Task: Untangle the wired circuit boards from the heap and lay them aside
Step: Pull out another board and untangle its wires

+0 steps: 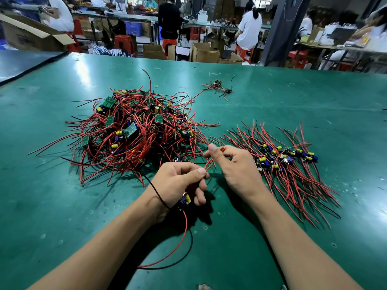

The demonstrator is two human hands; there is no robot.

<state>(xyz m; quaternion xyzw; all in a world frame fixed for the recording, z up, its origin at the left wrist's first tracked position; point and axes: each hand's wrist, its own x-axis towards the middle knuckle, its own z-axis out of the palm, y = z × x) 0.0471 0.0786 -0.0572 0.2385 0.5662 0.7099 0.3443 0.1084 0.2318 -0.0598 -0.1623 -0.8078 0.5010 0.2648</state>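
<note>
Beside the heap (134, 130), left hand (180, 181) grips a board (185, 199), right hand (236, 166) pinches wire (208, 164).

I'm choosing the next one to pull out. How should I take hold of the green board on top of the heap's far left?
Probably pinch the green board by its bare edges, coming from above. It lies on top of the heap with its flat side up, while its wires run down into the tangle.
</note>
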